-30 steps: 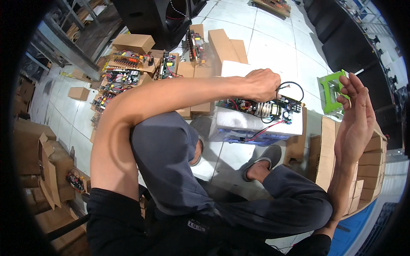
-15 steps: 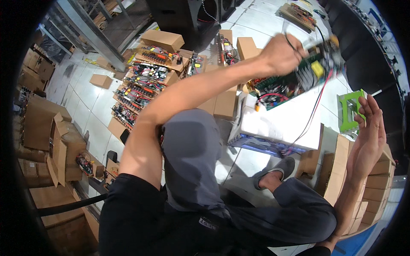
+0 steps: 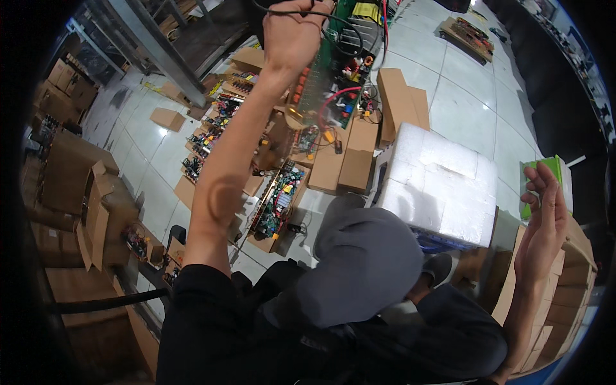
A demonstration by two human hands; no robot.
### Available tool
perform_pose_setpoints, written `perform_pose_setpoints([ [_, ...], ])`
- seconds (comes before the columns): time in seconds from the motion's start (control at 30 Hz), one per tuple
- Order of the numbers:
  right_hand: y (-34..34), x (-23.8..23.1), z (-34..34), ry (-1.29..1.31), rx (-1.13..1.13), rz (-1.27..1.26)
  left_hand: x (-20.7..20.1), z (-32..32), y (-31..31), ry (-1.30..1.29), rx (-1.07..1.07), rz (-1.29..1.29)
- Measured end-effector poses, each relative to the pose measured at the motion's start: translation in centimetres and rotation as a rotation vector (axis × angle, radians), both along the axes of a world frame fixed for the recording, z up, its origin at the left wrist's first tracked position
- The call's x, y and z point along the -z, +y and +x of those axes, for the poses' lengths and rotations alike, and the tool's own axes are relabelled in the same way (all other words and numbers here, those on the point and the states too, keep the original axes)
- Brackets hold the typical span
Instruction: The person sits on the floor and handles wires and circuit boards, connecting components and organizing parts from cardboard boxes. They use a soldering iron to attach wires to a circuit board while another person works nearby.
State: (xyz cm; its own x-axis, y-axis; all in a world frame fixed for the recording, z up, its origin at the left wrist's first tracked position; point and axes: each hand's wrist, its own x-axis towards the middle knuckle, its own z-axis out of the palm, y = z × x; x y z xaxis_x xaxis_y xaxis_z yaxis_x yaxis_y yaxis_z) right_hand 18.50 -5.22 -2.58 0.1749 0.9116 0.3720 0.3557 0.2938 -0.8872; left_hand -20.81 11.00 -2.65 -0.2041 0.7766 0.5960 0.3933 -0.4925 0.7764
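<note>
My left hand (image 3: 292, 40) is closed on a long green circuit board (image 3: 351, 96), lifted up at the top of the view above the floor. Silver heat sinks, a yellow block and red wires show on the board. A black cable (image 3: 357, 40) loops out from beside my fingers. Exactly where the fingers grip is partly cut off by the upper edge. My right hand (image 3: 543, 240) is open and raised at the right with nothing in it, near the green plastic stool (image 3: 559, 176) and above an open carton (image 3: 513, 285).
A white foam block (image 3: 443, 183) tops a blue crate in front of my knee. Several circuit boards (image 3: 279, 199) lie on cartons to the left of it. Brown boxes (image 3: 362, 151) stand by the foam. Another board (image 3: 468, 35) rests at the far right. A metal post (image 3: 160, 51) rises far left.
My left hand has carried the circuit board off the white foam block, leftward and away from me. My knee has shifted right. My right hand stays raised, nearly in place.
</note>
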Motion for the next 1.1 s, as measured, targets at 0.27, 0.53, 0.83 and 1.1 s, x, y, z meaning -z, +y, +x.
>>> perform_pose_setpoints([
  [0.27,-0.3,0.2,-2.0,-0.067,-0.016,-0.04,-4.1,-1.5,-3.1,0.471,-0.332,0.074],
  [0.53,-0.2,0.4,-1.7,-0.091,0.008,-0.044,0.1,-3.2,-5.3,0.537,-0.32,0.121],
  [0.83,0.1,1.0,-1.7,-0.123,0.029,-0.069,9.7,-1.7,-11.4,0.234,-0.334,-0.045],
  [1.1,0.2,1.6,-1.9,-0.193,0.028,-0.094,10.3,-2.0,-13.0,0.472,-0.296,0.141],
])
